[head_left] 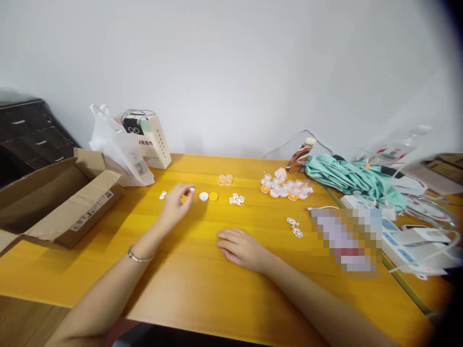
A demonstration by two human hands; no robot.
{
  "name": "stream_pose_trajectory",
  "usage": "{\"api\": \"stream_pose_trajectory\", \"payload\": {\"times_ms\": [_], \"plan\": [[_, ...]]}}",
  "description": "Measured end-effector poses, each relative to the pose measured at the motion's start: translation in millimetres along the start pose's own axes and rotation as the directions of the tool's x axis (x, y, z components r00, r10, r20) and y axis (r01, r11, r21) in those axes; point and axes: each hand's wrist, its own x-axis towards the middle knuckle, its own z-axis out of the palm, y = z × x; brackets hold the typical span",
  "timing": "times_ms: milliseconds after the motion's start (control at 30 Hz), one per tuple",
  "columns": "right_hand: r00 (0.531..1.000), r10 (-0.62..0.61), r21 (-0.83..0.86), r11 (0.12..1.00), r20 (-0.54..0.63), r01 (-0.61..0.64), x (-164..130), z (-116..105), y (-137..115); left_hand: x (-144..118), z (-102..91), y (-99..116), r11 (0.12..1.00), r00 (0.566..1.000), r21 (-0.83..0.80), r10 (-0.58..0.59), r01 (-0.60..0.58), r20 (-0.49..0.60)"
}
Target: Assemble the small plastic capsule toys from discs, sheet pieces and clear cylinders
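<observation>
My left hand [176,203] is over the table left of centre, thumb and fingertips closed about a small white piece [192,191], mostly hidden by the fingers. Just right of it lie a white round disc [203,196] and a yellow round disc [213,196], side by side. My right hand [240,247] rests on the table nearer to me, fingers stretched out and holding nothing. Beyond it sits a cluster of white spoked plastic parts [237,199]. Two clear round cups [224,180] stand behind the discs. Small white pieces [163,195] lie left of my left hand.
An open cardboard box [87,207], a white plastic bag [121,154] and a paper bag [155,140] are at left. Right are clear-and-orange capsules [285,188], loose white parts [295,227], a bottle [301,155], a folded green umbrella [343,173] and a power strip [401,246].
</observation>
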Motion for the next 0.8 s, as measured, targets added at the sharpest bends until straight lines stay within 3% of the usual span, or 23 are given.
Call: {"api": "stream_pose_trajectory", "payload": {"times_ms": [67,133,167,233,300,333,500,633,700,733,800], "plan": [[0.998,0.035,0.036,0.999,0.045,-0.036,-5,-2,-4,12,-21.3,-29,0.981,0.986,0.104,-0.157,0.163,-0.064],[0.994,0.095,0.056,0.994,0.046,-0.098,-6,-4,-3,18,-39.5,-58,0.924,0.954,0.238,-0.295,0.3,-0.055],[0.992,0.117,0.063,0.991,0.043,-0.119,-6,-5,-1,18,-46.2,-71,0.878,0.922,0.3,-0.386,0.373,-0.018],[0.99,0.136,0.074,0.987,0.04,-0.139,-5,-4,1,15,-53.7,-91,0.779,0.816,0.388,-0.569,0.492,0.107],[0.989,0.14,0.084,0.986,0.046,-0.144,-3,-3,2,11,-54.3,-102,0.746,0.766,0.415,-0.623,0.521,0.158],[0.989,0.141,0.089,0.985,0.051,-0.145,-3,-3,2,9,-53.0,-104,0.743,0.761,0.419,-0.627,0.521,0.166],[0.987,0.144,0.13,0.98,0.067,-0.152,-5,-3,3,5,-47.4,-101,0.745,0.786,0.452,-0.602,0.491,0.138],[0.985,0.173,0.173,0.969,0.029,-0.175,-6,-4,5,9,-44.9,-83,0.768,0.826,0.448,-0.554,0.458,0.105],[0.975,0.222,0.206,0.955,-0.024,-0.212,-7,-3,8,9,-36.3,-63,0.833,0.88,0.387,-0.465,0.397,0.098],[0.966,0.252,0.225,0.946,-0.054,-0.234,-7,-3,10,7,-29.2,-50,0.901,0.93,0.296,-0.356,0.316,0.089],[0.94,0.322,0.259,0.923,-0.112,-0.285,-8,-2,14,-1,-9.8,-20,0.983,0.976,0.096,-0.166,0.154,0.143]]}}
